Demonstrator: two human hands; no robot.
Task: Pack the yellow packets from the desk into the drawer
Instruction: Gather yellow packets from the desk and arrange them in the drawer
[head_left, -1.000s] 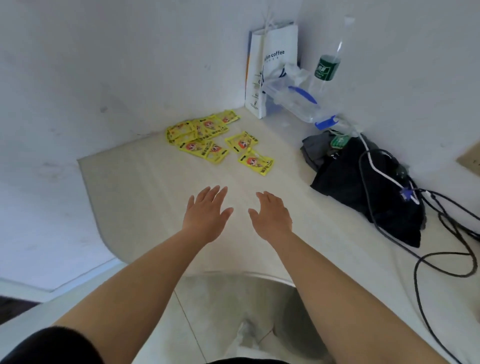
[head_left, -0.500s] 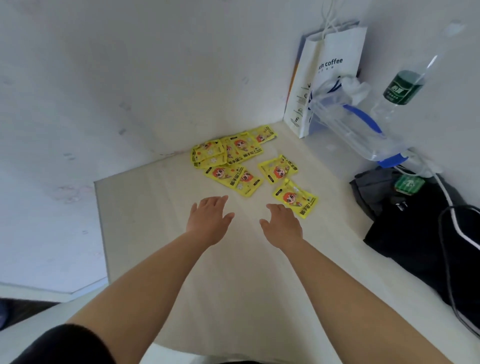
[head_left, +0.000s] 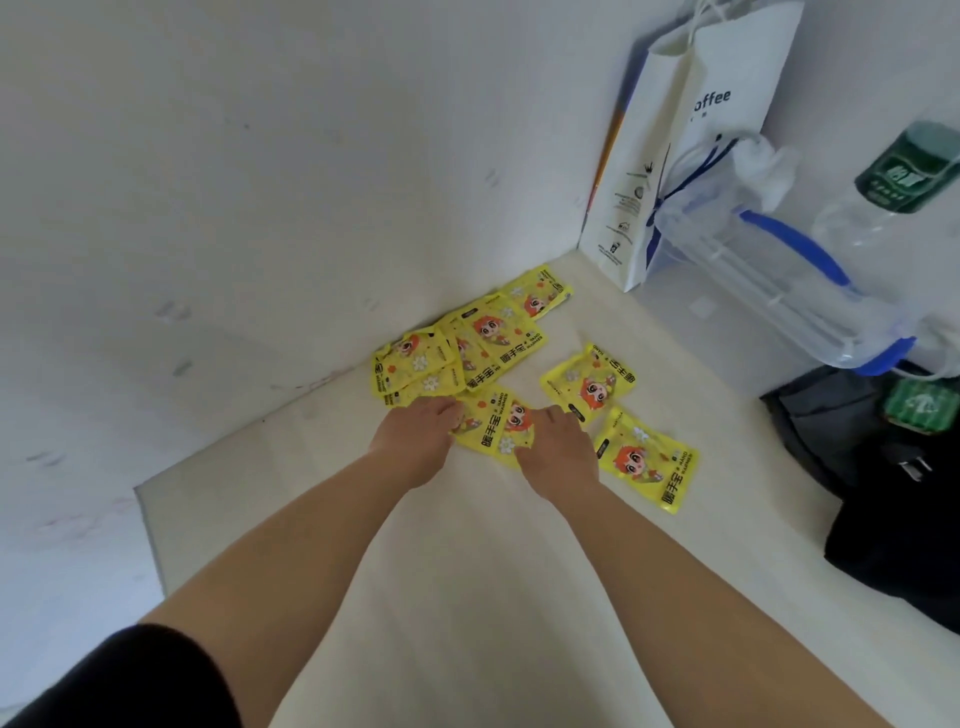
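now yellow packet between left hand and right hand, both seemingly pinching it

White walls meet in corner; pale desk below.

Yellow hand-warmer packets lie flat on my desk. Most overlap in a pile; three lie singly beside it.

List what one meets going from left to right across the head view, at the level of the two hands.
From the left: left hand → yellow packet between the hands → right hand → loose yellow packet → black bag.
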